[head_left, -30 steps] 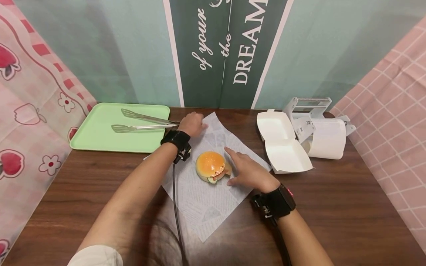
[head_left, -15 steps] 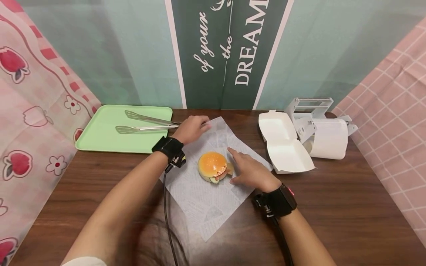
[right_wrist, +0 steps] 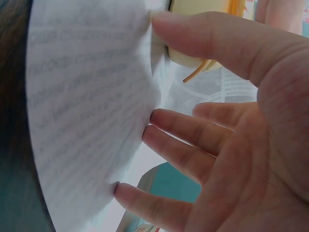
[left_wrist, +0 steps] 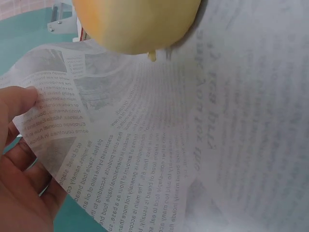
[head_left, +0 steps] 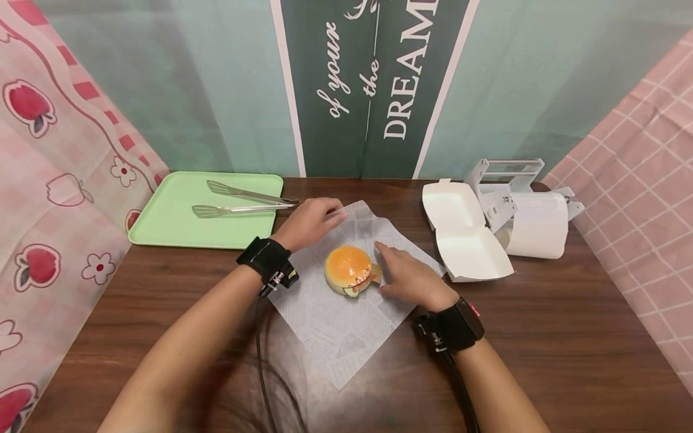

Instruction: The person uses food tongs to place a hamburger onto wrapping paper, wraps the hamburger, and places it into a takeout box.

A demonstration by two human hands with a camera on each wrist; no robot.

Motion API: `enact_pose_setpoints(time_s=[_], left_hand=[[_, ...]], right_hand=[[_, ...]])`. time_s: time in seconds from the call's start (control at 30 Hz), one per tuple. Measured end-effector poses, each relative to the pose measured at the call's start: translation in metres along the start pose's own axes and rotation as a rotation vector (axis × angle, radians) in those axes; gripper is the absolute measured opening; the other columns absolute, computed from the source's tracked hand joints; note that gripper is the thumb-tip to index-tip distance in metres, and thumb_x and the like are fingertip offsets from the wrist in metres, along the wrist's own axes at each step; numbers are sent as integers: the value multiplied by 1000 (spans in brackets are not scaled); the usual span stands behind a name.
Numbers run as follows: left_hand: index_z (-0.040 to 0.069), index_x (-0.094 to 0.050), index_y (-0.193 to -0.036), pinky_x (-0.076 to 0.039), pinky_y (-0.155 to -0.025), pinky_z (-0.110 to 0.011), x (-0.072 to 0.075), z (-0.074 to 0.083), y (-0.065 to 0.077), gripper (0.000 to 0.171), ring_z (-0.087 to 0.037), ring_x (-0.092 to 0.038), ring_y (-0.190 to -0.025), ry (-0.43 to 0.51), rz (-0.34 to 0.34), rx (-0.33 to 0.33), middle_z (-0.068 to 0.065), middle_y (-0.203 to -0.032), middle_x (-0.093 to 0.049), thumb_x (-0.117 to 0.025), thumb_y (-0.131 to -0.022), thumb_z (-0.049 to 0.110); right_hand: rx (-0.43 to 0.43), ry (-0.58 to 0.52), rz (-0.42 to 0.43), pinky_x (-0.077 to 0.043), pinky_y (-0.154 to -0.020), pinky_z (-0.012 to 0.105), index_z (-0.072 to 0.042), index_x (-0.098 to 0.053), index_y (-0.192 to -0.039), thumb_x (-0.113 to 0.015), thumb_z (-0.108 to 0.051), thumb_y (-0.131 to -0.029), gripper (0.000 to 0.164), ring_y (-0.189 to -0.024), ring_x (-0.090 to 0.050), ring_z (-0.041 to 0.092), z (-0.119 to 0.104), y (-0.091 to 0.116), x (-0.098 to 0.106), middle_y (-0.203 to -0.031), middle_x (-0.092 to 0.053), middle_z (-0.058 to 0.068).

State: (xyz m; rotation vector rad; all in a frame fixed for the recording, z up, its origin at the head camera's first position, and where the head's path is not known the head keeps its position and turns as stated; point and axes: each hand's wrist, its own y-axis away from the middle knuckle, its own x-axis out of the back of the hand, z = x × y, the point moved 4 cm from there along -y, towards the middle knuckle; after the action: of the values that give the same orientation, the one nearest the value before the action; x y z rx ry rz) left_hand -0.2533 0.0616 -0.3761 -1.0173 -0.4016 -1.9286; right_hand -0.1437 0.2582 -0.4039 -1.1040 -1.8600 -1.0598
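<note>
A toy burger [head_left: 348,269] with a glossy orange bun sits in the middle of a newsprint-patterned wrapping paper [head_left: 341,343] laid diagonally on the table. My left hand [head_left: 310,224] pinches the sheet's far left edge, and in the left wrist view its thumb [left_wrist: 21,100] lies on the print with the other fingers behind the paper. That edge is raised and bends toward the burger. On the burger's right side, my right hand [head_left: 408,278] rests with spread fingers; the right wrist view has its fingertips [right_wrist: 159,116] touching the paper.
Metal tongs [head_left: 243,208] lie on a green tray [head_left: 162,222] at the back left. An unfolded white takeaway box [head_left: 471,252] stands at the right, beside a white roll on a holder [head_left: 536,225]. Black cables run from both wristbands across the wooden table.
My left hand has drawn the paper's far edge nearer and up, so the far corner has moved toward me. The right hand keeps its place beside the burger.
</note>
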Motion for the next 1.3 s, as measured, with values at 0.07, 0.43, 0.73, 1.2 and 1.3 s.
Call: enact_pose_setpoints(time_s=[0.07, 0.43, 0.73, 1.2, 1.3], left_hand=[[11, -72, -106, -50, -75, -31, 1, 2, 4, 20, -17, -58, -83, 0, 6, -13, 0, -92, -68, -62, -102, 28], [16, -71, -100, -56, -90, -37, 4, 9, 34, 14, -14, -66, -96, -17, 65, -99, 2, -96, -70, -64, -101, 28], [14, -74, -100, -56, -89, -36, 5, 21, 65, 15, -14, -68, -97, -45, 111, -221, 4, -97, -71, -65, -100, 26], [19, -77, -100, -57, -81, -29, -9, 38, 87, 11, -9, -67, -94, -200, 179, -359, 8, -97, -72, -68, -98, 25], [20, -78, -102, -58, -81, -28, -13, 42, 91, 11, -8, -68, -96, -234, 177, -381, 8, -99, -72, -68, -98, 24]], right_hand=[[-2, 14, -2, -39, -116, 54, -1, -22, -160, -76, -17, -86, 92, -146, -40, 38, 1, 0, 0, -157, -41, 24], [34, 57, -3, -37, -118, 52, 5, -28, -156, -65, -11, -91, 77, -147, -39, 38, 0, 0, 0, -157, -41, 25], [82, 153, -9, -38, -117, 50, 9, -49, -142, -63, -12, -93, 56, -145, -41, 39, -3, 1, 0, -155, -43, 27], [83, 207, -71, -42, -114, 49, 9, -52, -141, -63, -20, -94, 56, -140, -47, 37, -5, 9, 2, -148, -51, 25], [99, 198, -53, -48, -106, 47, 7, -56, -137, -64, -18, -92, 52, -126, -57, 31, -6, 10, 4, -138, -59, 22]])
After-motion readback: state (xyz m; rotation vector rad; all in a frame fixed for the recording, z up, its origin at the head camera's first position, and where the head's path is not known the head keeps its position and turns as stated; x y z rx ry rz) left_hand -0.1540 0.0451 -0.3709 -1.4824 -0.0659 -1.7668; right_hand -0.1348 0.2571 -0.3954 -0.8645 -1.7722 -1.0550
